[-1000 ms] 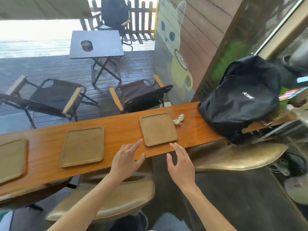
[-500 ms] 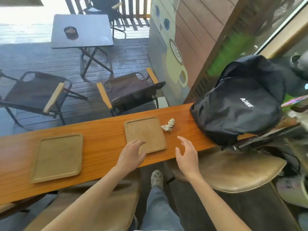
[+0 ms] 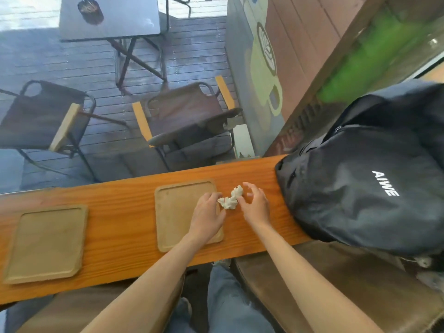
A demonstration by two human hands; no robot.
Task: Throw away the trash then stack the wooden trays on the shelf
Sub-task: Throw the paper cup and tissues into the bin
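Note:
A crumpled white paper scrap (image 3: 231,199) lies on the long wooden counter (image 3: 125,195), just right of a square wooden tray (image 3: 177,212). My left hand (image 3: 207,217) rests over that tray's right edge, its fingertips touching the scrap's left end. My right hand (image 3: 255,205) is on the other side with its fingers arched and spread over the scrap's right end. The scrap still rests on the wood, between both hands. A second wooden tray (image 3: 45,243) lies flat farther left on the counter.
A black backpack (image 3: 372,188) fills the counter's right end, close to my right hand. Brown padded stools (image 3: 324,284) stand under the counter's near edge. Beyond the counter are folding chairs (image 3: 189,121) and a dark table (image 3: 108,18) on a deck.
Both hands moved forward from the counter's near edge to the paper scrap and now flank it. The view shifted right and closer; a third tray at the far left dropped out of sight.

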